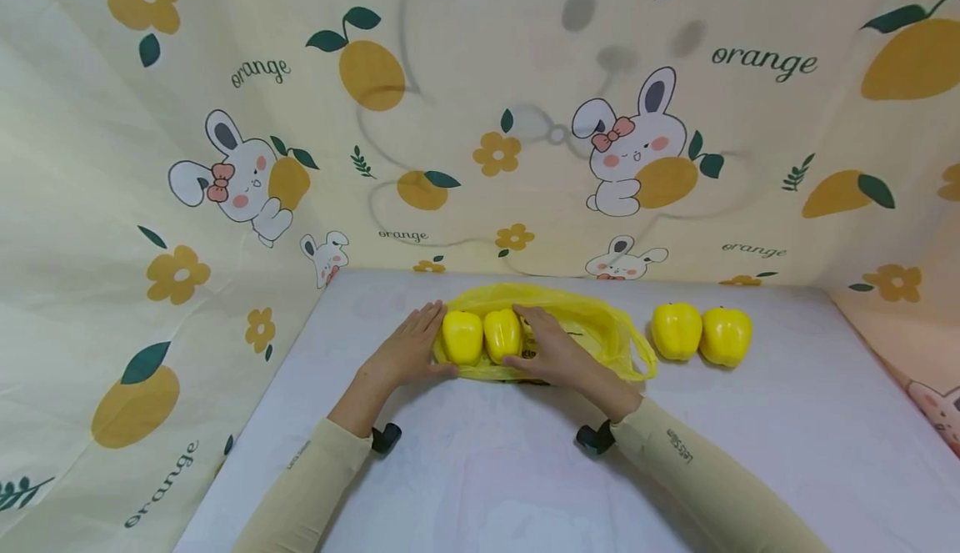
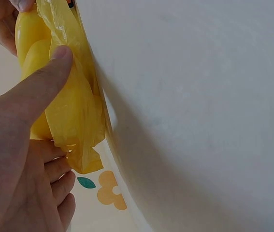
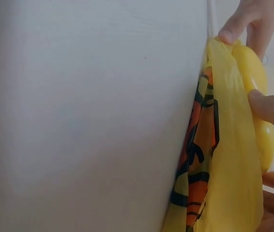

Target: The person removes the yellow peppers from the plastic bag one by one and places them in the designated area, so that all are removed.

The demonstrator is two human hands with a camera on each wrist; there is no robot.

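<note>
Two yellow bell peppers lie side by side at the left end of a yellow plastic bag [image 1: 600,319], on the bag's thin film. At the bag's left end, my left hand [image 1: 408,349] holds the film around the left bell pepper [image 1: 462,338]; its thumb presses the front side and its fingers are at the far side. My right hand [image 1: 555,349] grips the right bell pepper [image 1: 501,336], thumb near and fingers far. In the right wrist view, dark and orange print shows on the bag [image 3: 233,159]. The left wrist view shows the left thumb lying over the film [image 2: 74,111].
Two more yellow bell peppers, one [image 1: 677,332] touching the other [image 1: 726,337], stand right of the bag's handle loop on the white table [image 1: 480,470]. A patterned cloth [image 1: 465,119] hangs behind the table and at both sides.
</note>
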